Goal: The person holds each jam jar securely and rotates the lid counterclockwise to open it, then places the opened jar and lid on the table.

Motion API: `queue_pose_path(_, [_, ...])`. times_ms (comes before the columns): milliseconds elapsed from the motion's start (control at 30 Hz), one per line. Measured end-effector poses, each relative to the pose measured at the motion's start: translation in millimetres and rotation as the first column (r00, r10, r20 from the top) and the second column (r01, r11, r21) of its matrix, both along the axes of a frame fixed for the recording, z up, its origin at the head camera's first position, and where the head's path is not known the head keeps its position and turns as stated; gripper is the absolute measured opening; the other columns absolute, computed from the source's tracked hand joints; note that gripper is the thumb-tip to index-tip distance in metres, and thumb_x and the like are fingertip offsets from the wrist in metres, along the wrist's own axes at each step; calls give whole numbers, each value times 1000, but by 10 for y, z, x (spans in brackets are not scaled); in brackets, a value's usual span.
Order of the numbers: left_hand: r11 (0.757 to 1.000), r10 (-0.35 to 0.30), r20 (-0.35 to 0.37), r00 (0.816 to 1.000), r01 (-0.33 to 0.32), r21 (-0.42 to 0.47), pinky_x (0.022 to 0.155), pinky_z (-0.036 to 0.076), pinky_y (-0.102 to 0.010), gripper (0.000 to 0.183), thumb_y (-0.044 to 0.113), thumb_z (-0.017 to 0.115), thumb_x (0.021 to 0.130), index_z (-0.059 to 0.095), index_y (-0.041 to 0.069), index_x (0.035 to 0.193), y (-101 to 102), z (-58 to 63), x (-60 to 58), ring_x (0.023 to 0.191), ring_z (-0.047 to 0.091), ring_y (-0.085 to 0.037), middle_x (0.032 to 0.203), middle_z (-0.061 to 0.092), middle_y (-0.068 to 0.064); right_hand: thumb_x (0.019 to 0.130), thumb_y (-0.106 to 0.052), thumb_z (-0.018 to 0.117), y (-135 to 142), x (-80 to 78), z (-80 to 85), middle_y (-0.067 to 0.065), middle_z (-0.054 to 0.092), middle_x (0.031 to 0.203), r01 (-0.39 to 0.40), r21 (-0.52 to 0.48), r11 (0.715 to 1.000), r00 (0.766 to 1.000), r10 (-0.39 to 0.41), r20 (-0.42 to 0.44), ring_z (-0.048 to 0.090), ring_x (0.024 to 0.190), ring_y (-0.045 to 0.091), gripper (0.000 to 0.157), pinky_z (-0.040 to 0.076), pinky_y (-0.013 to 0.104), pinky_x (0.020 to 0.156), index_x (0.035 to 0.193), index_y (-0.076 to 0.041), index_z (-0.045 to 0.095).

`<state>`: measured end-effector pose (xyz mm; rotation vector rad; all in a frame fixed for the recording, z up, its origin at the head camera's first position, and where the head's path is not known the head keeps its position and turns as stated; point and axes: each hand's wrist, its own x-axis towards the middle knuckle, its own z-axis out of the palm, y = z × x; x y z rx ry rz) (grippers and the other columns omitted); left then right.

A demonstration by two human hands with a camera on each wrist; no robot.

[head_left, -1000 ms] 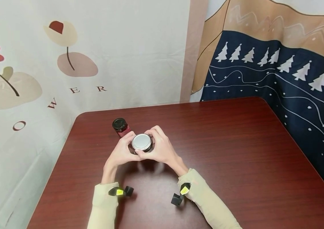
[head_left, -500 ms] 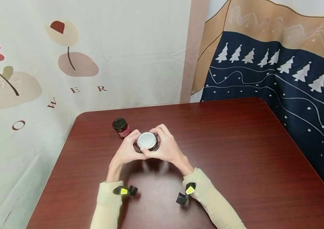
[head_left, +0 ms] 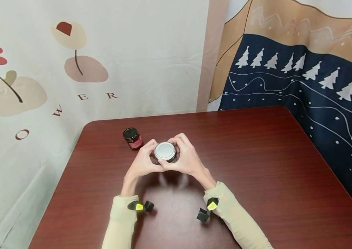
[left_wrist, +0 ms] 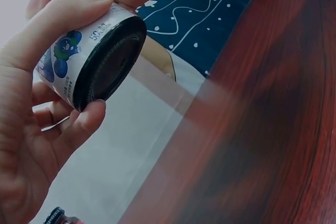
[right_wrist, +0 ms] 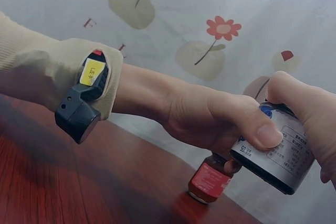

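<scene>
Both hands hold one jar (head_left: 165,151) with a silver lid, raised over the table in the head view. In the left wrist view its white label (left_wrist: 63,69) shows blueberry pictures, and its dark base (left_wrist: 115,64) is tipped toward the camera. My left hand (head_left: 143,162) grips the jar's body, thumb across the label, fingers curled beneath. From the other side my right hand (head_left: 187,159) grips the jar near the lid, its thumb at the lid's near edge. The right wrist view has printed text on the label (right_wrist: 286,153); the right hand (right_wrist: 317,111) covers the jar's top there.
A second jar (head_left: 133,138), with a black lid and red label, stands on the brown table (head_left: 256,166) to the left of the hands. Behind the table hang a pale flower-print cloth (head_left: 151,62) and a navy tree-print cloth (head_left: 266,83).
Both hands have shifted right and slightly farther back with the silver-lidded jar between them, widening the space to the black-lidded jar. The grip looks the same.
</scene>
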<state>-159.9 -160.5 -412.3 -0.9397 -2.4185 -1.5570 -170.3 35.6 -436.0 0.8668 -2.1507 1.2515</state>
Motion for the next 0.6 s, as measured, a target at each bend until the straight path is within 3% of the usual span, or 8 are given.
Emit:
queue_pose_path(233, [1000, 1, -27, 1000, -1, 6, 71, 44, -22, 44, -3, 91, 60, 69, -2, 99, 76, 7, -11, 82, 51, -14, 88, 53, -4, 67, -38, 86, 70, -3, 22, 1, 55, 99, 3, -5, 1000, 1000, -3, -13, 49, 81, 11, 55, 44, 22, 68, 106, -6, 63])
queue_pose_path(600, [999, -26, 31, 999, 25, 30, 66, 51, -26, 45, -3, 91, 63, 69, -2, 103, 181, 1, -46, 83, 54, -11, 90, 53, -4, 67, -37, 86, 192, -10, 43, 2, 56, 98, 16, -11, 1000, 1000, -16, -5, 49, 80, 12, 53, 44, 24, 67, 104, -6, 64])
